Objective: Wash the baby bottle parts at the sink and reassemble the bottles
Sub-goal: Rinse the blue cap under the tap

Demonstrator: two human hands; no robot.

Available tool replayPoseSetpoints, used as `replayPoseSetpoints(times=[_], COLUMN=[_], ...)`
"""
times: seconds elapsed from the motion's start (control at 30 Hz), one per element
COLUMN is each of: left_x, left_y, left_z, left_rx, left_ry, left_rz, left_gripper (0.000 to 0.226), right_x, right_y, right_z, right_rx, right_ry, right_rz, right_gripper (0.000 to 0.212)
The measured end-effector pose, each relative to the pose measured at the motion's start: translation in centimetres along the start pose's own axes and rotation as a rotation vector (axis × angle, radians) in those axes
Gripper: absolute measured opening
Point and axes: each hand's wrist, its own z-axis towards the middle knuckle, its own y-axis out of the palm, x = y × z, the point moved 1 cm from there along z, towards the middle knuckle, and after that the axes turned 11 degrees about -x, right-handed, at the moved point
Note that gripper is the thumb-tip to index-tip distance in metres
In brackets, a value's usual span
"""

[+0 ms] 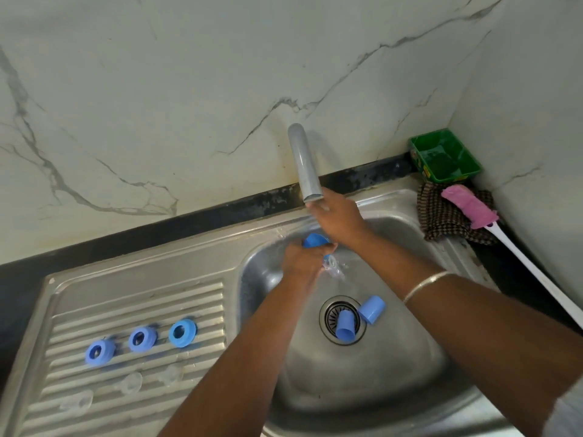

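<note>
Over the steel sink [410, 367], the left hand [301, 258] grips a blue bottle cap [315, 240], fingers curled round it, with water splashing just below the knuckles. Directly above it, the right hand [339, 216] reaches to the mouth of the grey tap spout [304, 162]; whether its fingers are closing on anything cannot be told. Nearer the body than both hands, two more blue caps [372, 309] lie on their sides at the drain strainer [331, 313]. Far to the left of the left hand, three blue screw rings [142, 338] sit in a row on the ribbed draining surface [189, 298], with three clear nipples [131, 383] beside them. Off to the right of the right hand lie a pink bottle brush [470, 205] on a checked cloth [441, 219] and a green tub [444, 156].
</note>
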Motion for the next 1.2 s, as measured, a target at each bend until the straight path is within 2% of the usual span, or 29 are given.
replayPoseSetpoints(times=[0.1,0.2,0.3,0.47,0.57,0.63,0.73,0.8,0.9,0.93,1.03,1.07,1.13,1.2], left_x=[-2.0,-4.6,-6.7,-9.7,-11.9,-13.2,-14.3,-14.6,-14.8,-14.8,-15.2,-15.2,-15.2,-15.4], left_y=[-0.9,-1.6,-2.0,-2.6,-3.2,-4.1,-5.8,-6.8,-8.5,-9.1,-10.6,-10.9,-11.6,-11.9], left_z=[-1.5,-2.8,-4.7,-8.5,-10.5,-11.4,-12.6,-13.3,-14.2,-14.4,-14.8,-15.0,-15.2,-15.1], left_rx=[0.077,0.128,0.099,0.054,0.036,0.033,0.028,0.085,0.224,0.275,0.367,0.403,0.497,0.523], left_ry=[0.144,0.131,0.184,0.314,0.316,0.304,0.291,0.290,0.313,0.333,0.384,0.381,0.347,0.301], left_rz=[0.220,0.399,0.456,0.444,0.465,0.487,0.511,0.503,0.414,0.429,0.509,0.534,0.594,0.630], left_gripper=[0.042,0.049,0.047,0.046,0.048,0.048,0.052,0.053,0.031,0.025,0.017,0.016,0.024,0.031], right_x=[3.3,5.6,6.4,5.7,5.5,5.5,4.8,3.9,2.5,2.4,2.7,2.8,2.6,2.6], right_y=[2.7,4.8,5.8,6.3,7.0,7.8,8.6,9.1,9.5,9.7,10.1,10.2,10.6,11.1], right_z=[-4.5,-9.4,-12.4,-14.5,-15.4,-16.0,-16.3,-16.4,-16.8,-16.7,-16.4,-16.3,-15.8,-15.4], right_rx=[-0.041,-0.123,-0.142,-0.120,-0.203,-0.255,-0.233,-0.144,0.013,0.007,-0.110,-0.102,-0.097,-0.175], right_ry=[0.072,0.172,0.176,0.195,0.173,0.130,0.083,0.004,-0.196,-0.226,-0.126,-0.131,-0.148,-0.079], right_rz=[0.120,0.308,0.339,0.212,0.107,-0.050,-0.257,-0.291,-0.186,-0.217,-0.393,-0.405,-0.445,-0.500], right_gripper=[0.025,0.025,0.026,0.032,0.035,0.032,0.032,0.038,0.048,0.047,0.041,0.041,0.043,0.043])
